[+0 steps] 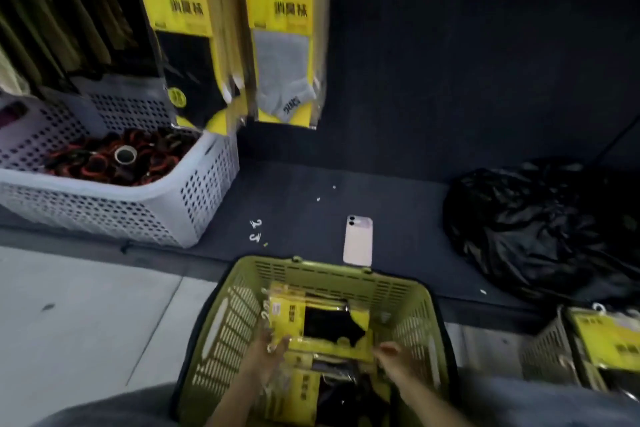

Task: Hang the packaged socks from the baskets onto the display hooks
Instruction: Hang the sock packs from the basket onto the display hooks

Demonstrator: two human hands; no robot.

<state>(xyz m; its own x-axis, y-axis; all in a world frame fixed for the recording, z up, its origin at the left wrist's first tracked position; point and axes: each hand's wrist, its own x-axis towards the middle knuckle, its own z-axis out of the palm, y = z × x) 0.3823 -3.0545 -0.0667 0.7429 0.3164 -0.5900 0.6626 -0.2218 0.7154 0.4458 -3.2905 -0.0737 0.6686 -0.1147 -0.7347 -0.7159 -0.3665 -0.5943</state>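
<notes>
**sockwall_newbie:** While both hands are down in the green basket [311,274], where's the pack they're actually going for?

**aisle9:** It's right on top of the pile in there. The top sock pack [329,326] is a yellow card with a black sock showing, and it's lying a bit tilted. The left hand [268,350] has its fingers curled on the pack's left edge, so that one's got a grip. The right hand [394,357] is at the pack's right edge with its fingers bent. Honestly it's too blurry to say if it's holding or only touching.

**sockwall_newbie:** Anything up on the display?

**aisle9:** Yep, two bunches are hanging at the top against the dark back wall. The black-sock packs [180,45] are on the left and the grey-sock packs [284,45] are just beside them on the right.

**sockwall_newbie:** And the rest of the scene?

**aisle9:** The green basket sits between the person's grey-clad knees, in front of a dark ledge [294,191]. On the ledge:
- a pink phone [358,241] lies face down, just behind the basket
- a couple of small white hooks [255,230] lie loose to the left of the phone
- a white perforated basket [194,191] sits at the far left, holding red-and-black stuff and a tape roll [125,154]
- a crumpled black plastic bag [536,225] is off to the right

In the bottom right corner there's another basket [543,354] with more yellow packs [609,340] in it.
</notes>
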